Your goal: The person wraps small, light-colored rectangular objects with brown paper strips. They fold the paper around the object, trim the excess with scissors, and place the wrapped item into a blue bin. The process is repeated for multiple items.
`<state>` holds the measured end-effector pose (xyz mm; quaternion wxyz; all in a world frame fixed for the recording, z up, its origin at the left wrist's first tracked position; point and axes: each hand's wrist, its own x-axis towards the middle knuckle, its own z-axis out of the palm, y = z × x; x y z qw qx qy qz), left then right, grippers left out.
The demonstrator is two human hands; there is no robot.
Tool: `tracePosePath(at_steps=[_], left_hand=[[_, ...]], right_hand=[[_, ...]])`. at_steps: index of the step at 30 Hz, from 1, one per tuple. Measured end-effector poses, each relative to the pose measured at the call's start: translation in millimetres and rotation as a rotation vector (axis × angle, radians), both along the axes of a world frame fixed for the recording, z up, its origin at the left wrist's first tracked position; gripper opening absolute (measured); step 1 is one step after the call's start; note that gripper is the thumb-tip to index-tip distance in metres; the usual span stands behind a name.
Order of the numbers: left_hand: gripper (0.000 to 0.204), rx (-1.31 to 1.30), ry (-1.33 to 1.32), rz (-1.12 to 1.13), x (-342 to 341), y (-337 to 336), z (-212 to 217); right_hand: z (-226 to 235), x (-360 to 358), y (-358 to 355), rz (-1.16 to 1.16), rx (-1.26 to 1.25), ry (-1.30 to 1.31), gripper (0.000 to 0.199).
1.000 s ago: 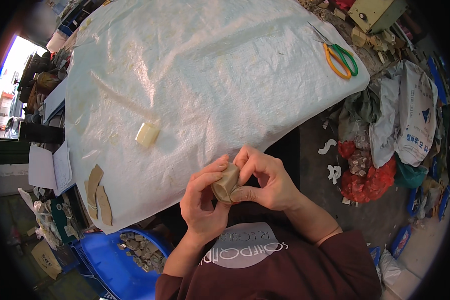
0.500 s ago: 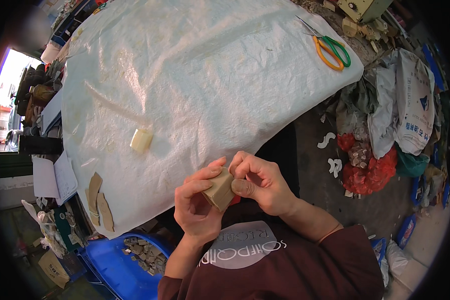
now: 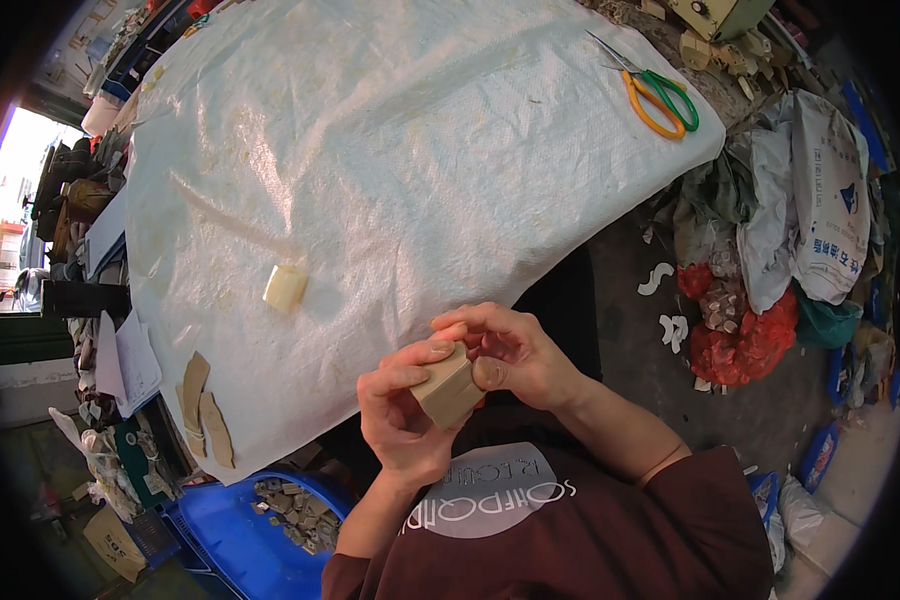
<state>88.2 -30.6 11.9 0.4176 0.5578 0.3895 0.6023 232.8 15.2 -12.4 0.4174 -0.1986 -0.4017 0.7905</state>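
Note:
A small tan block (image 3: 448,392), box-shaped with a seam along one face, is held up near my chest at the table's near edge. My left hand (image 3: 402,410) grips it from the left, fingers over its top and side. On its right side my right hand (image 3: 520,358) presses with the thumb, the forefinger curled at the upper end. What lies between the right fingers is partly hidden. Beyond my hands, a roll of clear yellowish tape (image 3: 286,287) rests on the white woven sheet (image 3: 370,200) covering the table.
Scissors (image 3: 660,103) with orange and green handles lie at the far right. Flat brown strips (image 3: 205,415) sit at the left edge. A blue basket (image 3: 240,540) holding several small grey-brown pieces stands below left. Red bags (image 3: 735,345) and white sacks (image 3: 825,200) crowd the right floor.
The block has turned slightly in my hands, showing more of its seamed face. My right fingers have shifted left over its upper end. The view has moved a little.

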Motion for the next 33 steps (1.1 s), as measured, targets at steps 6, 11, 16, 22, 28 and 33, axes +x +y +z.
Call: tracePosePath(at_steps=[6,11,16,22,28,33], left_hand=[[0.052,0.010,0.101,0.232,3.9,9.0,-1.2],[0.041,0.227,0.290,0.186,1.2,13.8,-10.2],[0.038,0.190,0.248,0.233,7.8,13.0,-15.3],[0.044,0.200,0.341,0.242,8.0,12.0,-17.3],[0.042,0.280,0.426,0.376,12.2,14.4,-23.0],[0.039,0.300,0.500,0.415,11.3,14.8,-23.9]], right_hand=[[16.9,1.3,-4.9,-0.083,0.153,-0.175,0.039],[24.2,-2.9,-9.9,-0.108,0.061,-0.207,0.031],[20.3,-7.9,-14.1,-0.176,0.057,-0.212,0.029],[13.0,-11.4,-15.1,-0.167,0.025,-0.238,0.027],[23.5,-19.4,-22.7,-0.245,0.044,-0.279,0.028],[24.0,-21.6,-26.7,-0.213,0.020,-0.284,0.034]])
